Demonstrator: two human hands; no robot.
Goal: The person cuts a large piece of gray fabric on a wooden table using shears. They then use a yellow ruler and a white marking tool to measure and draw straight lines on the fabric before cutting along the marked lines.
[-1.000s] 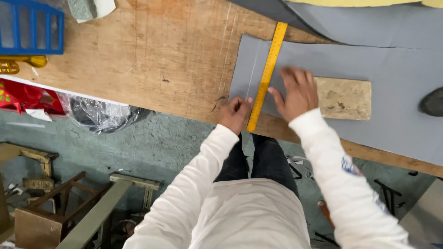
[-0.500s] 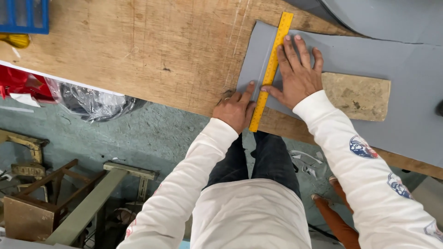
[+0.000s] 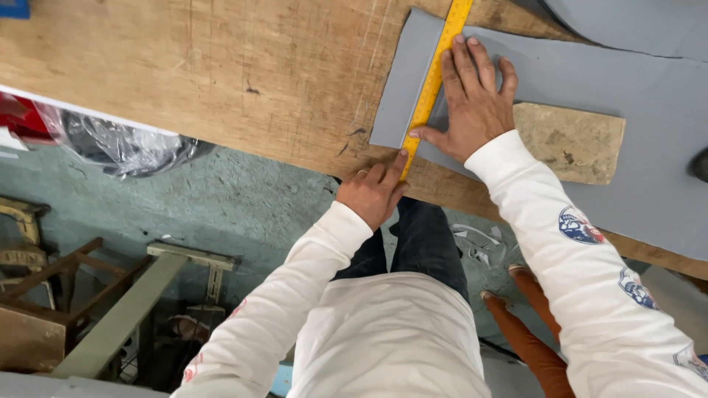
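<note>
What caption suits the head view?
Right hand presses a yellow ruler onto grey sheet; left hand touches its near end.

A crumpled clear plastic bag is being seen at nine o'clock under the wooden table, and a brown stool is being glimpsed around five o'clock.

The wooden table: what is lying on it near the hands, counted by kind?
Yellow ruler: 1, under the right hand, with the left hand at its near end
Grey sheet: 1 under the ruler; another grey piece at the top right edge may be separate
Rough flat wooden block: 1
Total on the wooden table: 3 sure things
</note>
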